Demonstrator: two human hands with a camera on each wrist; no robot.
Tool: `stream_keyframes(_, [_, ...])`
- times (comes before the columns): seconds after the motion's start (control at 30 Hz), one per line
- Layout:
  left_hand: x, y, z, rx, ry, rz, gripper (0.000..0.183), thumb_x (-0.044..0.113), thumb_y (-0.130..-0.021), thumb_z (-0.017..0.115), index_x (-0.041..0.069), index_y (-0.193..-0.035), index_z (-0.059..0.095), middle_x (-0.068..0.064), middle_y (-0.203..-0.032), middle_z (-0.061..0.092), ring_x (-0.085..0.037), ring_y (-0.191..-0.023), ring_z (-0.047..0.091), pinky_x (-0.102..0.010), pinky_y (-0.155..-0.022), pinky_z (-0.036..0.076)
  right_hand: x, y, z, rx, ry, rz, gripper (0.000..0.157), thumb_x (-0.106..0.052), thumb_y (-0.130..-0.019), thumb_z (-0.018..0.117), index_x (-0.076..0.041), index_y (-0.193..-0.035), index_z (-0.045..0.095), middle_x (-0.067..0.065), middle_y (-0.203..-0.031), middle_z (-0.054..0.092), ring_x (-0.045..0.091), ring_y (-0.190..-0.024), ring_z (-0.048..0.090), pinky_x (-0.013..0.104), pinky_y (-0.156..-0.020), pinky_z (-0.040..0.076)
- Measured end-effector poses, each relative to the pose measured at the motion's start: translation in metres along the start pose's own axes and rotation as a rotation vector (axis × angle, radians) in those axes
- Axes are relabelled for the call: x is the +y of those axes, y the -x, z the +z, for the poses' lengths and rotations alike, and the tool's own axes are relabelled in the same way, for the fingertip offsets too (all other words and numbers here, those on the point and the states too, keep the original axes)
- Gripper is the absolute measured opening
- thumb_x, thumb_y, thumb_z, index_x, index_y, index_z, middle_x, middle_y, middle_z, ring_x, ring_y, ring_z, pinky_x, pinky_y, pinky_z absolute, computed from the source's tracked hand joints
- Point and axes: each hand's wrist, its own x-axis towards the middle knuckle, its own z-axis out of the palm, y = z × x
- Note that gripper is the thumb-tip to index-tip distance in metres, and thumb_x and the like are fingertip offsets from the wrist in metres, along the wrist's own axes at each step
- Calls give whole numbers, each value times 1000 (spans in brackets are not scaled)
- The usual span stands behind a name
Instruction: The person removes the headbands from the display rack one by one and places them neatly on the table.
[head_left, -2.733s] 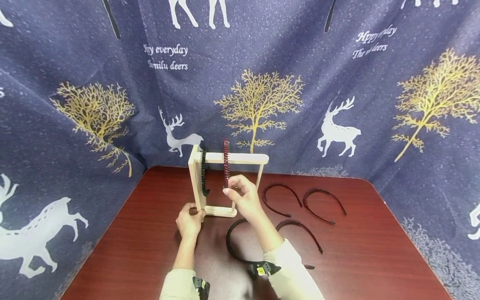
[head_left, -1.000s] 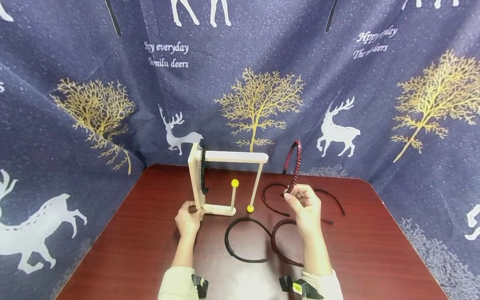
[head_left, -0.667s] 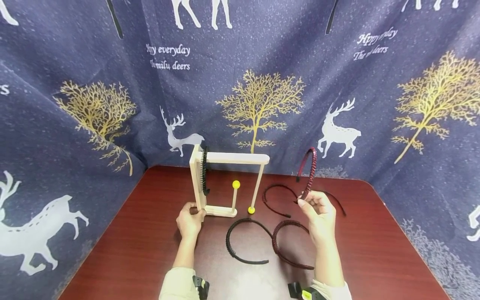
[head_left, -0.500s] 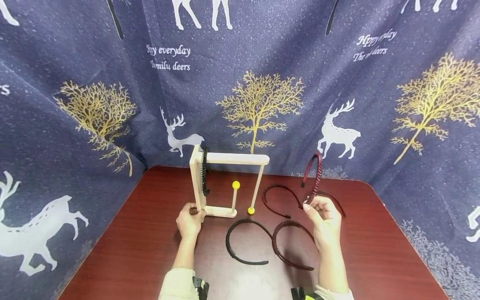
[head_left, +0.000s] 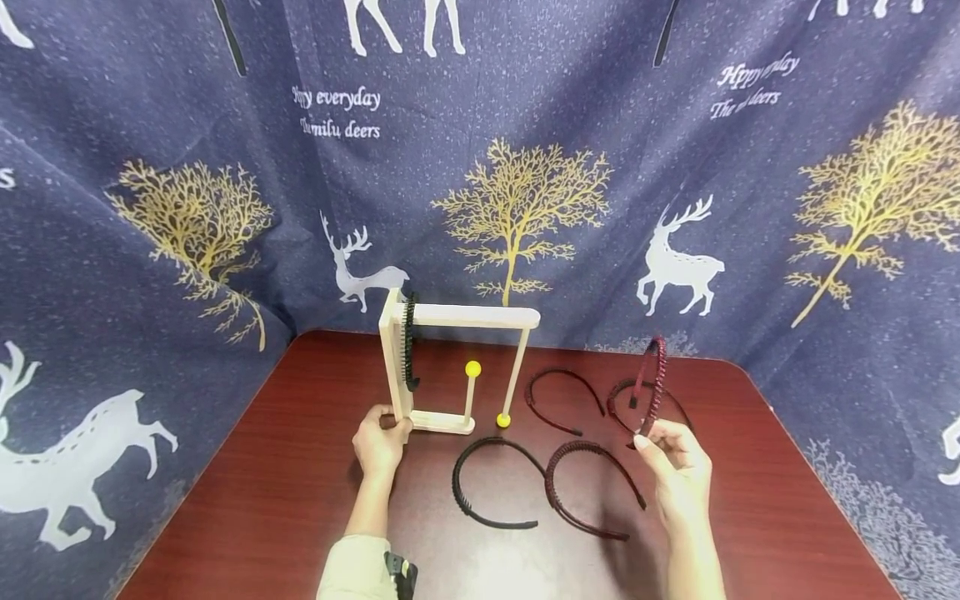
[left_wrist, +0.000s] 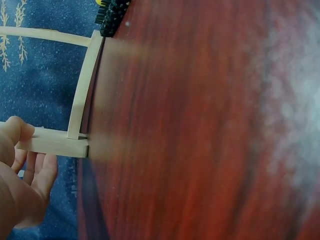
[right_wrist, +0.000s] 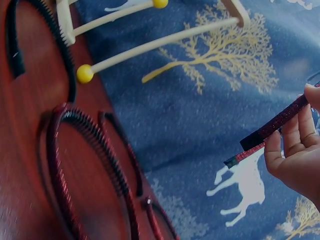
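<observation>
My right hand point(head_left: 681, 473) pinches one end of a dark red ridged headband point(head_left: 661, 373) between thumb and fingers, above the right side of the table. In the right wrist view both ends of that headband point(right_wrist: 277, 122) point away from the fingers. With thumb and fingers my left hand point(head_left: 377, 446) grips the foot of a pale wooden stand point(head_left: 480, 317). A black toothed headband point(head_left: 408, 350) hangs on the stand's upper bar, close to its upright post. The left wrist view shows the left thumb over the wooden base point(left_wrist: 55, 142), fingers beneath.
On the red-brown table point(head_left: 300, 492) lie a black headband point(head_left: 459, 492) and a dark red one point(head_left: 551, 487) touching it. Two thinner headbands, one left point(head_left: 531, 396) and one right point(head_left: 613, 410), lie farther back. Yellow balls point(head_left: 472, 368) tip the stand's rods. A patterned blue cloth point(head_left: 480, 100) hangs behind.
My right hand has carried the dark red headband from the stand's upper bar to the right, then lower over the table's right side. The left hand keeps its grip on the stand.
</observation>
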Motion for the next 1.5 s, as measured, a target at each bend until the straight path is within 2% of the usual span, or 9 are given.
stream_keyframes(0.27, [1,0,0,-1,3,-16,22,9,-68,71,9,-90,67,-5,-77,69,-29,-81,62,-44,-77,40,3,12,-26,11,3,20,26,27,-76,47,11,-93,58,6,-80,59,13,-76,55,20,-67,43])
stream_keyframes(0.47, [1,-1,0,-9,6,-23,24,10,-67,72,8,-91,67,-6,-78,69,-31,-83,61,-45,-77,40,10,21,-50,3,45,25,20,18,-77,58,15,-97,57,7,-81,60,13,-76,56,18,-66,45])
stream_keyframes(0.67, [1,0,0,-10,7,-25,25,9,-67,72,7,-91,67,-7,-78,69,-32,-83,61,-45,-77,40,17,27,-77,49,124,32,24,13,-77,63,17,-100,57,8,-80,61,13,-71,57,20,-65,44])
stream_keyframes(0.83, [2,0,0,-13,10,-30,25,10,-67,73,8,-91,67,-6,-78,69,-30,-82,62,-44,-77,41,14,31,-94,134,317,107,23,7,-78,65,14,-99,59,2,-78,62,9,-66,57,19,-61,43])
stream_keyframes(1.07, [3,-1,-1,-21,17,-22,24,9,-67,73,8,-90,67,-6,-78,69,-30,-83,62,-44,-78,40,24,33,-121,130,254,81,27,7,-78,67,19,-101,56,5,-78,61,11,-67,56,18,-60,45])
stream_keyframes(1.17, [3,-1,-2,-26,23,-22,24,9,-67,73,8,-90,67,-6,-78,69,-30,-83,62,-44,-78,40,34,35,-137,163,300,111,31,3,-77,70,18,-101,57,5,-78,61,11,-68,56,18,-59,44])
stream_keyframes(1.33, [2,-1,-2,-30,20,-21,23,9,-66,73,8,-89,67,-5,-77,69,-30,-81,62,-44,-78,40,15,38,-121,178,407,170,14,13,-78,62,11,-92,62,3,-78,64,8,-70,57,16,-64,42])
stream_keyframes(1.4, [2,-1,-1,-32,17,-22,23,9,-66,73,8,-89,67,-5,-76,69,-30,-81,62,-44,-77,40,1,39,-108,167,414,191,15,20,-77,55,10,-87,62,1,-78,64,6,-71,60,14,-66,43])
stream_keyframes(1.5, [1,-2,-1,-32,18,-23,24,9,-66,73,8,-89,67,-5,-76,69,-29,-81,62,-44,-77,40,-2,41,-107,143,442,219,19,23,-77,52,9,-84,62,-2,-78,64,4,-73,61,13,-67,43])
